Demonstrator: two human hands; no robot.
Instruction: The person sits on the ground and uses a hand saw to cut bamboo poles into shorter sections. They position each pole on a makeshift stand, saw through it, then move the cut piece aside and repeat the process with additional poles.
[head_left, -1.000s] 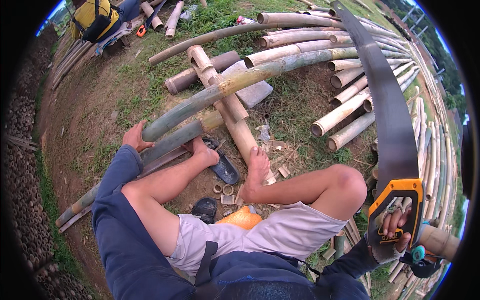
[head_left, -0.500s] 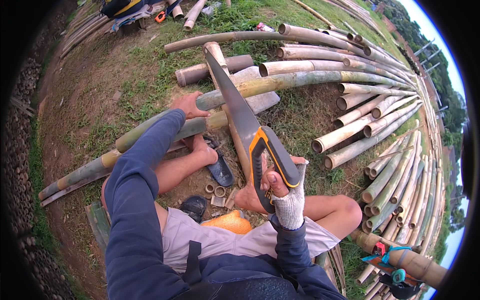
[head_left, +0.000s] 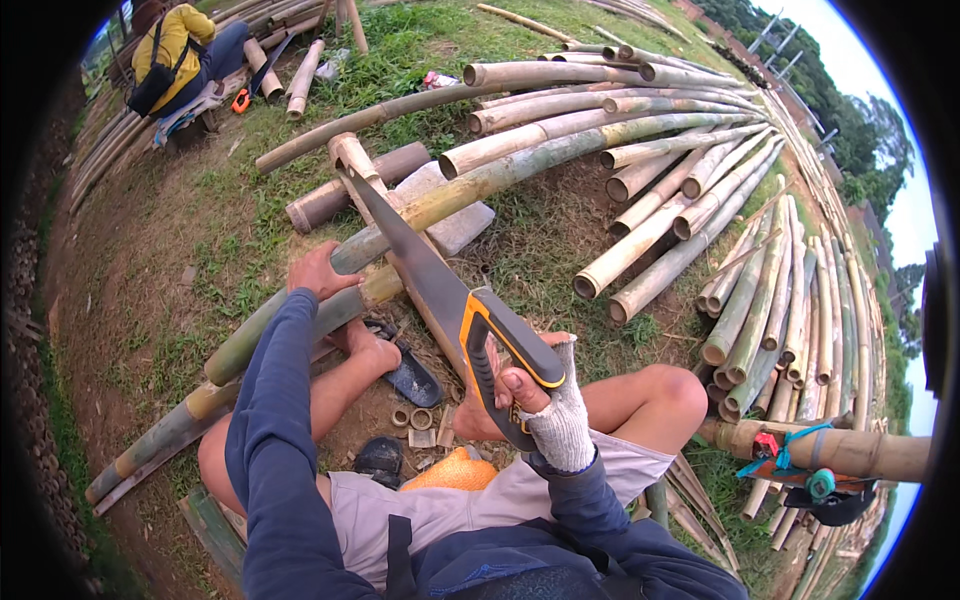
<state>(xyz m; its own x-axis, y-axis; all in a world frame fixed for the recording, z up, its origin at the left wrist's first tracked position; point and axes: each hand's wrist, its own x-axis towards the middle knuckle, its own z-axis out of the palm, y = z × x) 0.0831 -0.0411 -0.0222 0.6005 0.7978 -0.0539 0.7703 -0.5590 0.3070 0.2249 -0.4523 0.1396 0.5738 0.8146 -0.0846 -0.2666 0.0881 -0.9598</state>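
My right hand (head_left: 540,395), in a white fingerless knit glove, is closed round the black and orange handle of a handsaw (head_left: 430,265). The saw's long blade slants away to the far left and lies across a long green bamboo pole (head_left: 470,195). I cannot tell how deep its teeth sit. My bare left hand (head_left: 322,270) grips that pole to the left of the blade. A shorter green bamboo piece (head_left: 340,308) lies just below the pole, near that hand. Under the blade runs a pale bamboo support (head_left: 425,290).
Stacked bamboo poles (head_left: 650,240) fan out to the right. A grey block (head_left: 462,228) and a dark bamboo log (head_left: 355,185) lie beyond the pole. Cut bamboo rings (head_left: 420,418) lie between my legs, beside black sandals (head_left: 380,458). A person in yellow (head_left: 180,50) sits far left.
The view has turned, bringing the seated person into sight and shifting the scene leftward. The saw has drawn back slightly toward me along its length. My left hand stays on the pole.
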